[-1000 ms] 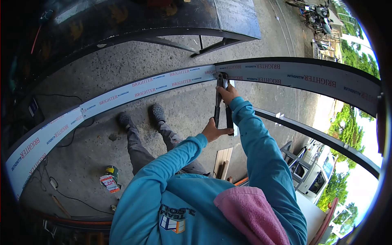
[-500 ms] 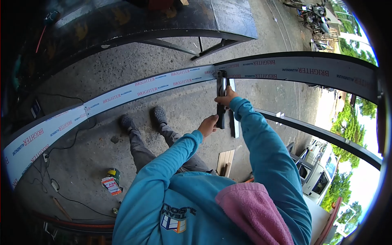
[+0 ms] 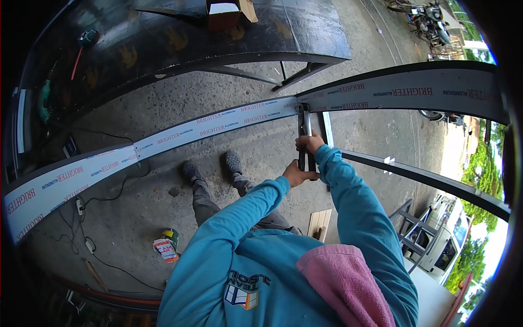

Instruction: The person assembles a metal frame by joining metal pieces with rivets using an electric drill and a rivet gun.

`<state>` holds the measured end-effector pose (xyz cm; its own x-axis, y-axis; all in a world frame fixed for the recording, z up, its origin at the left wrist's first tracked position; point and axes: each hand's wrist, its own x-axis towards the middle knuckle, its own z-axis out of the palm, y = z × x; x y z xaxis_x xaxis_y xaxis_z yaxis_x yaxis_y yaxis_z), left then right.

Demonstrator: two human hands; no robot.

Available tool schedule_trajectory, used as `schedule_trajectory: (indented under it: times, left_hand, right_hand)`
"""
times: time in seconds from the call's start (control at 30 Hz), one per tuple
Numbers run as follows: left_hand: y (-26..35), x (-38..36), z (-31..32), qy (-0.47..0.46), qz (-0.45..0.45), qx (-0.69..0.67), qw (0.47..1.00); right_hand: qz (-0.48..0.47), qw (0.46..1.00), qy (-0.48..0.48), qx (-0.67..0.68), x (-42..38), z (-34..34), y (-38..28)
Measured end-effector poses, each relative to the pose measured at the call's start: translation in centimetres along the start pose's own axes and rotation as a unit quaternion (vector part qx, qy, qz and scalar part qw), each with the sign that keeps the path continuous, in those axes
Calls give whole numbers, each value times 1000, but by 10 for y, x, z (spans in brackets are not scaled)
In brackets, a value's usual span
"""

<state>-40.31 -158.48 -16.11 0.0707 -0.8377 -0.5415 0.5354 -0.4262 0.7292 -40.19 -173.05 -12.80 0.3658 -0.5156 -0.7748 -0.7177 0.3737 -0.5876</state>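
Observation:
A long two-handled tool, which looks like a hand riveter point(image 3: 304, 126), has its head at the corner where two film-covered aluminium profiles meet. My left hand point(image 3: 299, 173) is closed around the near end of its handles. Just beyond it, my right hand point(image 3: 311, 143) grips the handles farther along. One aluminium profile point(image 3: 218, 122) runs off to the left, printed with red and blue lettering. The other profile point(image 3: 397, 92) extends to the right. Whether the tool's tip touches the metal cannot be made out.
A dark workbench point(image 3: 180, 49) stands beyond the frame, with an open box point(image 3: 223, 15) on it. Another metal bar point(image 3: 419, 177) crosses at the right. A can point(image 3: 166, 243) and a power cable point(image 3: 111, 267) lie on the floor. A pink towel point(image 3: 343, 278) hangs over my chest.
My right hand has slid down the tool, closer to my left hand, and the tool's handles look closer together. The view has shifted slightly.

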Motion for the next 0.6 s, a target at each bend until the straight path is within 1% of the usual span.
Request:
schedule_trajectory:
  times: [0.03, 0.1, 0.13, 0.17, 0.23, 0.27, 0.3, 0.33, 0.37, 0.4, 0.43, 0.47, 0.5, 0.53, 0.57, 0.6]
  left_hand:
    - [3, -2, -4, 6, 1, 6, 1000]
    - [10, -8, -11, 77, 14, 102, 992]
    - [16, -12, -10, 112, 13, 100, 989]
    - [25, -10, -17, 118, 15, 106, 987]
    - [42, -17, -30, 83, 24, 158, 984]
    - [53, -17, -44, 16, 42, 220, 974]
    - [77, -26, -63, 17, 86, 264, 961]
    - [114, -36, -86, 12, 128, 304, 944]
    - [164, -43, -110, 91, 151, 311, 934]
    - [212, -41, -138, 193, 217, 357, 888]
    - [253, -27, -173, 273, 372, 338, 820]
    - [306, -21, -195, 344, 380, 353, 783]
    - [341, -3, -228, 395, 399, 376, 737]
    - [370, 30, -270, 428, 509, 457, 591]
    - [395, 45, -293, 418, 419, 539, 600]
    - [412, 64, -304, 402, 300, 595, 629]
  right_hand:
    - [-23, 999, 29, -13, 0, 3, 2]
    - [-77, 993, 38, -78, -3, 6, 0]
    - [-100, 990, 52, -90, -6, 14, -1]
    - [-106, 990, 47, -86, -5, 19, -7]
    - [-190, 981, 25, -27, -12, 19, -12]
    - [-198, 980, -18, 7, -18, 13, -16]
    - [-197, 978, -62, 28, -36, 4, -24]
    - [-207, 974, -94, 28, -56, -6, -27]
    - [-215, 969, -121, 28, -71, -15, -21]
    - [-231, 966, -104, -56, -71, -26, 17]
    - [-246, 954, -90, -144, -69, -37, 54]
    - [-187, 936, -69, -291, -90, -43, 54]
    - [-120, 894, -49, -429, -111, -46, 50]
    - [-3, 888, -117, -446, -112, -52, 63]
    - [114, 865, -184, -453, -109, -59, 81]
    - [52, 861, -155, -481, -109, -59, 115]
